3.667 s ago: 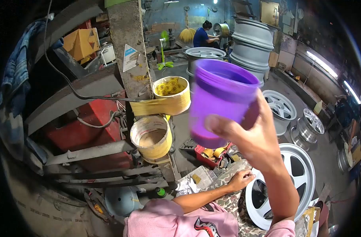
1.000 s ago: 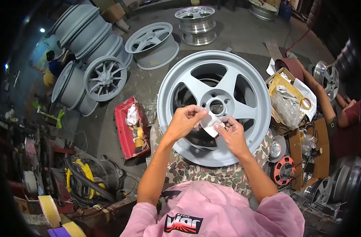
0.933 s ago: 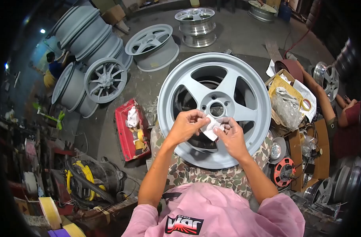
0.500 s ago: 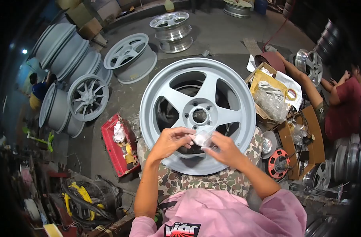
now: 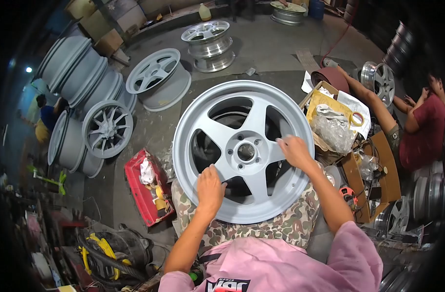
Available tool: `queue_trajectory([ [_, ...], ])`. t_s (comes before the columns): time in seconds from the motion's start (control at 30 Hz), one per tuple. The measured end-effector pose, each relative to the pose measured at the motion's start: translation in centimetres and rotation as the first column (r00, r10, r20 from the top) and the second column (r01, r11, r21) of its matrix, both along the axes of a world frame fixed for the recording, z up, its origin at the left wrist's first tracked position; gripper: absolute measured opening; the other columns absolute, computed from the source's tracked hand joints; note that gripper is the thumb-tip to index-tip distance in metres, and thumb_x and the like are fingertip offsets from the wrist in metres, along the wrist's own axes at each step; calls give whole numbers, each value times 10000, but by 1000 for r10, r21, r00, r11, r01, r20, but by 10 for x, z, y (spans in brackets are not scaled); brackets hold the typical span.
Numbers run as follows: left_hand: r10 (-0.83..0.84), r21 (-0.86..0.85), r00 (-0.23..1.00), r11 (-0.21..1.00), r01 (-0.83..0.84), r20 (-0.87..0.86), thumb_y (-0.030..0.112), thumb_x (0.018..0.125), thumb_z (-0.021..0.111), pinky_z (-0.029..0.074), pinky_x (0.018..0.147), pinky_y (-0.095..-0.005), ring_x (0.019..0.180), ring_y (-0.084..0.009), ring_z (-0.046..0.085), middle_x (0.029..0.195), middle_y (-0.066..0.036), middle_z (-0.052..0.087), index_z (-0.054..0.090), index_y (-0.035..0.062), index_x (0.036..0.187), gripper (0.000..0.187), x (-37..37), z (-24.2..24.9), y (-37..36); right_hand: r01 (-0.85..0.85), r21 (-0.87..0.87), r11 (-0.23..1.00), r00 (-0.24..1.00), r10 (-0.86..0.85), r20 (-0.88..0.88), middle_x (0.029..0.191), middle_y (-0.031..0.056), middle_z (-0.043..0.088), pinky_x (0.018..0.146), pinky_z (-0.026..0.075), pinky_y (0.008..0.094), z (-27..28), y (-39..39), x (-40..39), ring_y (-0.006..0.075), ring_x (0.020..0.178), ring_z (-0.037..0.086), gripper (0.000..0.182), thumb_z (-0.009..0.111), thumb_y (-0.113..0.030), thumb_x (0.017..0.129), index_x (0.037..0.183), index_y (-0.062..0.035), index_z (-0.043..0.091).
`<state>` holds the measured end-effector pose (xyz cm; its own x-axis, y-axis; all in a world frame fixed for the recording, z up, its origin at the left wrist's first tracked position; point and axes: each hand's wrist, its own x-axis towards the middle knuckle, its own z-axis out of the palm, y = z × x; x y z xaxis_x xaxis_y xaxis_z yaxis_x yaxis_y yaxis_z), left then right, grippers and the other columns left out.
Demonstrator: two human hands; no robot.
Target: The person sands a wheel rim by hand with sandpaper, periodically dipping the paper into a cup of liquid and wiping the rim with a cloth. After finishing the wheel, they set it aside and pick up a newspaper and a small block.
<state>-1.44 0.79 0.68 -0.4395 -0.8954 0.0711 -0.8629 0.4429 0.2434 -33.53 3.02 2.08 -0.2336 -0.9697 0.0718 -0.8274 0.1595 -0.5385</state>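
A large grey five-spoke car wheel (image 5: 254,119) rests face up across my camouflage-patterned lap (image 5: 295,204). My left hand (image 5: 211,190) lies over its lower-left spoke, fingers together on one side and thumb on the other, gripping it. My right hand (image 5: 295,152) is on the right-hand spoke near the outer lip, its fingers curled down and slightly blurred. What is under those fingers is hidden; the small whitish piece handled earlier is not visible. Lug holes and the round centre bore show between the hands.
A red tray (image 5: 138,194) with tape and crumpled white material stands at left. Cardboard boxes (image 5: 390,173) with plastic and tape sit at right, near an orange reel (image 5: 348,196). Stacked grey wheels (image 5: 74,65) rise at left. A co-worker in a maroon shirt (image 5: 422,131) is at far right.
My hands were together over the wheel's lower part, holding a small whitish piece. They have parted: left down onto the lower-left spoke, right up to the right spoke. The piece is out of sight.
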Motion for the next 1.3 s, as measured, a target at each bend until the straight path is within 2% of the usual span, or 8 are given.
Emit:
queue_trajectory([
  [0.43,-8,48,998,999,11,-68,146,696,920,512,1022,-471,1210,-438,609,1310,-262,601,422,-93,1432,920,-3,-10,-11,-107,256,961,992,122,-42,916,309,702,843,529,525,3,-47,-6,475,908,695,345,610,-264,978,868,39,731],
  [0.57,-82,-1,923,996,88,-375,137,777,876,525,1020,-471,1181,-424,650,1278,-271,645,546,-73,1342,687,-1,8,-16,-105,-56,993,929,118,350,799,234,720,740,533,434,-25,-58,-10,358,769,707,329,591,-275,997,988,2,769],
  [0.63,-164,-48,780,984,169,-605,164,858,818,571,903,-451,1001,-406,699,1127,-222,699,654,-39,1194,425,-2,17,-33,174,-30,984,848,-135,513,754,202,691,734,521,414,-11,-50,-12,327,765,699,334,567,-273,1022,1027,-3,763],
  [0.77,-109,-128,746,991,32,-657,99,895,765,558,865,-421,966,-385,703,1080,-200,710,690,-21,1111,258,6,60,-75,19,-614,789,959,-188,-212,1002,199,660,779,529,479,9,-77,7,367,864,675,261,628,-201,1003,1149,-22,749],
  [0.97,-66,-302,786,940,-157,-615,141,923,754,542,891,-397,1001,-333,714,1055,-192,721,690,-16,1113,255,61,76,-142,8,-385,923,957,-118,-264,1013,230,648,801,545,529,-17,-121,8,443,924,677,246,607,-120,988,1160,31,694],
  [1.07,285,188,604,957,-220,-744,309,957,768,553,926,-376,1030,-249,737,1073,-223,759,675,-26,1178,411,76,44,-168,67,-291,954,953,-147,-263,1023,240,669,804,584,516,-5,-152,40,418,918,704,98,631,30,840,928,36,674],
  [1.17,87,47,633,996,-81,-769,362,975,737,552,892,-381,978,-260,737,1039,-204,767,675,-14,1195,440,64,-6,-190,-23,-330,944,948,-84,-306,1017,243,667,797,594,494,-4,-178,70,402,916,709,87,631,28,845,914,33,685],
  [1.3,193,218,734,974,-63,-651,470,1060,568,509,789,-399,799,-257,634,902,-221,707,680,-38,1132,525,58,5,-184,20,-379,925,936,-150,-319,1012,247,663,790,602,483,-9,-186,90,385,909,712,88,614,15,862,907,43,684],
])
